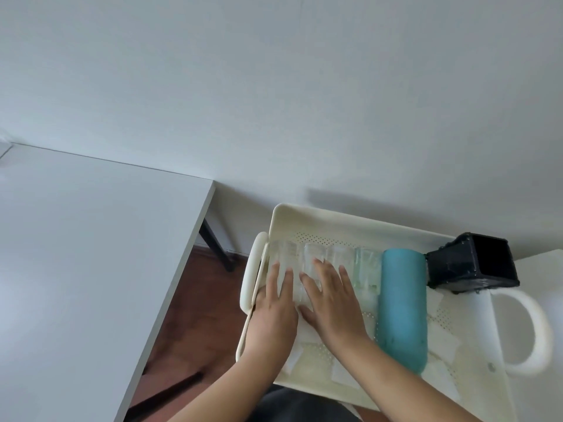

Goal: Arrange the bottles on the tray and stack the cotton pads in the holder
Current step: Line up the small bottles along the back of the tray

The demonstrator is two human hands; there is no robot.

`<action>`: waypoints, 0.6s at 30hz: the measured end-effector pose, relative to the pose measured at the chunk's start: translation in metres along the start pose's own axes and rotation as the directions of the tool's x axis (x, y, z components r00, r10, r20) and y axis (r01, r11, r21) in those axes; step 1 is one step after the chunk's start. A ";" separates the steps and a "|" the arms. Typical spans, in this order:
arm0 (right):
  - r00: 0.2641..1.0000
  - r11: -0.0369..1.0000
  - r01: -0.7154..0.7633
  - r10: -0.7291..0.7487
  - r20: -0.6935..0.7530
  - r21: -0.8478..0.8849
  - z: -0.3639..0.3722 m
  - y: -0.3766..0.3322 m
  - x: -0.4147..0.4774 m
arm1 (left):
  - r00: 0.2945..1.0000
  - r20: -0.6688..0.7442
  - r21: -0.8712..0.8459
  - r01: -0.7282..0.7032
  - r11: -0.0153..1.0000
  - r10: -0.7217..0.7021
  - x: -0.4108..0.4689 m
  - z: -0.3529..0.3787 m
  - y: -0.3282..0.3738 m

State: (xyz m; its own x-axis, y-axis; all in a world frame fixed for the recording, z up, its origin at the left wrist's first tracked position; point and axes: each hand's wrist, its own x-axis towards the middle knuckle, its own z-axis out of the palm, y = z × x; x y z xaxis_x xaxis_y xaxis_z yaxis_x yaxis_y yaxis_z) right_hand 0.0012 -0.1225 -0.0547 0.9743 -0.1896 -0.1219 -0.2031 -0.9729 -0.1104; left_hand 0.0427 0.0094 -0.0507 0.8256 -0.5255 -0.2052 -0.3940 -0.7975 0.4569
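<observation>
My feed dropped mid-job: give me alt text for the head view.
Both hands, left and right, lie flat on clear bottles lying in a cream tray. A teal bottle lies to their right among scattered cotton pads; a black holder sits tipped at the tray's far right corner.

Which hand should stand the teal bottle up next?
Right, probably. The right hand lies flat on the clear bottles, right beside the teal bottle lying on the tray. The left hand sits at the tray's far left edge.
</observation>
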 end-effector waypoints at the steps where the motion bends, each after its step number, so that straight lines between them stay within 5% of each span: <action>1: 1.000 1.000 0.005 -0.005 -0.011 0.004 0.002 0.001 0.000 | 1.000 -0.006 0.000 0.006 1.000 -0.006 0.000 0.002 0.001; 18: 0.988 0.985 0.044 -0.019 -0.151 0.166 -0.003 0.011 -0.007 | 0.984 -0.156 -0.127 0.064 0.990 -0.084 0.000 0.005 0.019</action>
State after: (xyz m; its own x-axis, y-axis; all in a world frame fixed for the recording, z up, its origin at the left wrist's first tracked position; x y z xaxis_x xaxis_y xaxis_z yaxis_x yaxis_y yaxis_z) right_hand -0.0078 -0.1318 -0.0517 0.9814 -0.1894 0.0304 -0.1737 -0.9449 -0.2776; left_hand 0.0334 -0.0067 -0.0462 0.9086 -0.4043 -0.1053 -0.2858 -0.7854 0.5491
